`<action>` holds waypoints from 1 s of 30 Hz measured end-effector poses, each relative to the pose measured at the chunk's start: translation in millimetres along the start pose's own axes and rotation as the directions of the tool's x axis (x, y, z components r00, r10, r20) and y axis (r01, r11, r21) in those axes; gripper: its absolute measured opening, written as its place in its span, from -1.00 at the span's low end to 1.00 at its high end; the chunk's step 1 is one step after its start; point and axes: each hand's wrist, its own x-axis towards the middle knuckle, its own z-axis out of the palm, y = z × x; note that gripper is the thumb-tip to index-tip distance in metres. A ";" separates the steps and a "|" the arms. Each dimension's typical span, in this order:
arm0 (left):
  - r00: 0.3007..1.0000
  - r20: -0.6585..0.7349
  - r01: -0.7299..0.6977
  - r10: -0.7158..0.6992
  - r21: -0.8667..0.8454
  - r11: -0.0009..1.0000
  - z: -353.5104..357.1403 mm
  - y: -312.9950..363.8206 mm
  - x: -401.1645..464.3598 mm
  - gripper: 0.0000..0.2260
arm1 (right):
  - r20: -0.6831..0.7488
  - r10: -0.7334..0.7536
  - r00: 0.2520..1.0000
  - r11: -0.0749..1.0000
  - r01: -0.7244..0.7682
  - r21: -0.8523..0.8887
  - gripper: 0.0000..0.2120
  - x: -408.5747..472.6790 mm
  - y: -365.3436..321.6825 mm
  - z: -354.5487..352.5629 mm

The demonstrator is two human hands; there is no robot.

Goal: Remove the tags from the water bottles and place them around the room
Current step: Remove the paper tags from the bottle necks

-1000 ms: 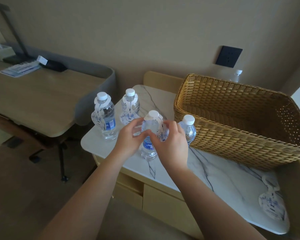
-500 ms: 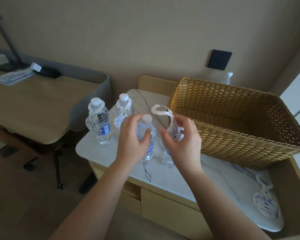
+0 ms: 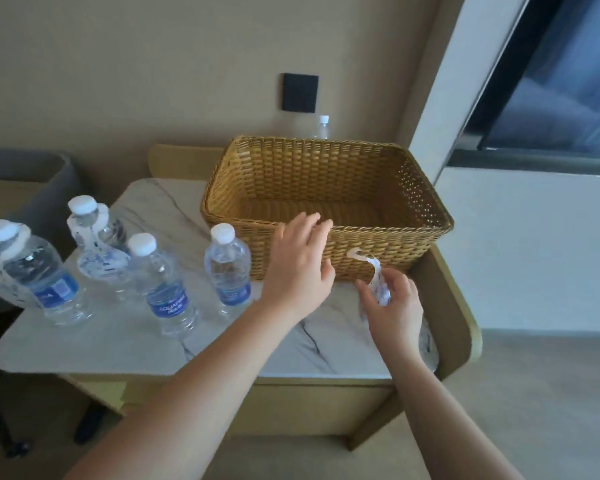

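Fingers of our right hand [image 3: 394, 308] pinch a white paper tag [image 3: 374, 278] with blue print, low over the right end of the marble tabletop [image 3: 94, 344]. The tag's printed body sits between thumb and fingertips, while its looped top stands free above them, curling up in front of the near wall of the wicker basket [image 3: 378, 251]. We cannot tell whether the loop touches the weave.

Our left hand [image 3: 297, 268] holds nothing: its fingers are spread and loosely extended, with the fingertips [image 3: 314, 221] over the basket's near rim. The palm hangs above the tabletop, between the basket and the nearest bottle.

Four water bottles stand upright on the left half of the tabletop, all with white caps. The bottle nearest the left hand [image 3: 227, 271] has a bare neck and a blue label. Just to its left, the front bottle [image 3: 160, 285] also has a bare neck. Behind that one, the rear bottle [image 3: 96, 247] wears a tag around its neck, the printed part hanging down its front. The far-left bottle [image 3: 28, 271] at the picture's edge carries a tag on its neck too.

Behind the basket, the cap and shoulders of a fifth bottle [image 3: 321, 128] rise beneath a dark wall plate [image 3: 300, 92].
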 end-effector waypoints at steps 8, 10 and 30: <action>0.980 0.187 0.008 -0.070 0.316 0.949 47.7 -2.4 13.4 -0.31 | -0.029 0.197 0.980 0.968 -0.199 -0.150 -0.59 2.2 78.6 -20.1; 0.986 0.157 0.000 -0.053 0.319 0.948 49.4 -4.1 12.3 -0.30 | -0.007 0.225 0.974 0.959 -0.223 -0.172 -0.63 4.2 87.5 -16.5; 0.987 0.157 -0.016 -0.044 0.364 0.931 52.8 -6.1 8.3 -0.21 | 0.218 0.124 0.968 0.910 -0.023 -0.415 -0.67 3.2 127.9 -6.8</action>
